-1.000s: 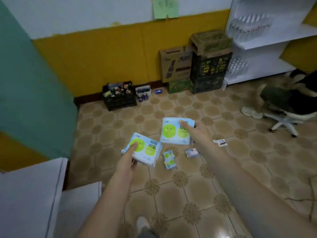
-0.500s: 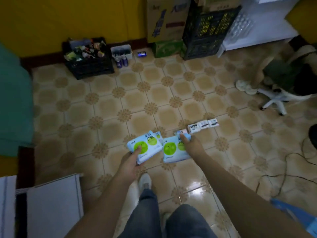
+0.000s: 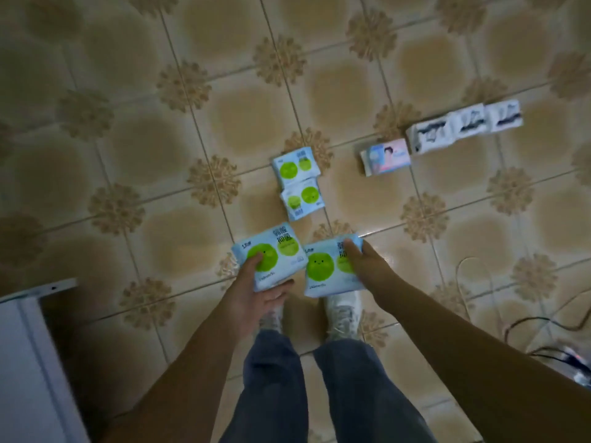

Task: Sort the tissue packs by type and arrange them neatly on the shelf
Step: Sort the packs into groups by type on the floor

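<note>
- Head view: the left hand (image 3: pixel 256 294) grasps a large green-dot pack (image 3: pixel 268 254), thumb on its face, fingers underneath
- The right hand (image 3: pixel 364 263) grasps a matching second pack (image 3: pixel 326 270), the two packs side by side and touching, above the white shoes (image 3: pixel 342 311)
- Two small green-dot packs (image 3: pixel 299 183) lie on the tiled floor (image 3: pixel 128 139) ahead, a pink pack (image 3: pixel 387 156) and three white packs (image 3: pixel 463 124) in a row to the right

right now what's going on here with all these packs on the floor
A person stands over a tiled floor, holding one large green-dot pack in the left hand and a matching one in the right hand. Two smaller green-dot packs lie on the floor ahead. To their right sit a pink pack and a row of white packs.
</note>
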